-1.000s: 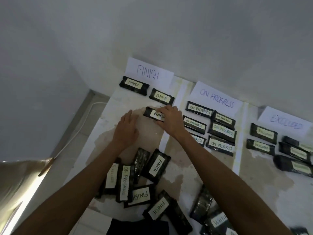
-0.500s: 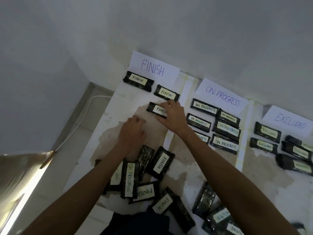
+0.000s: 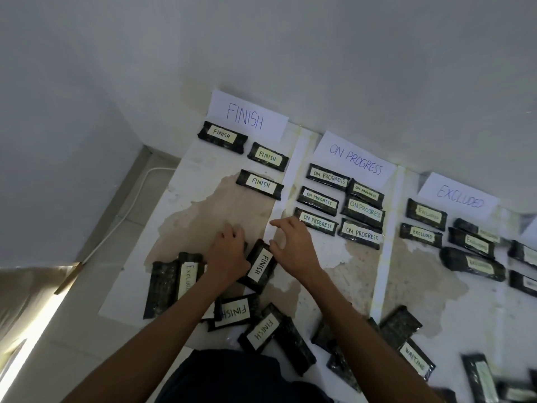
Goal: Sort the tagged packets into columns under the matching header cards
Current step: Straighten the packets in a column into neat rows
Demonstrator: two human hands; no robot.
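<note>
Here the FINISH packet (image 3: 259, 264) lies between both hands' wide grips, unheld.

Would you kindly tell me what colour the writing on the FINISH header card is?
Blue, handwritten on the white FINISH header card; head view.

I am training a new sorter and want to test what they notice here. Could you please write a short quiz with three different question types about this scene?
1. True or false: three black plastic packets with a pale FINISH tag lie in the column under the white paper FINISH header card.
2. How many packets lie under the white paper ON PROGRESS header card? A) four B) six C) eight
3. Fill in: the FINISH-tagged black packet between the left hand and the right hand lies with its tag running ____ to the sorted rows.

Key: 1 true; 2 B; 3 crosswise
</note>
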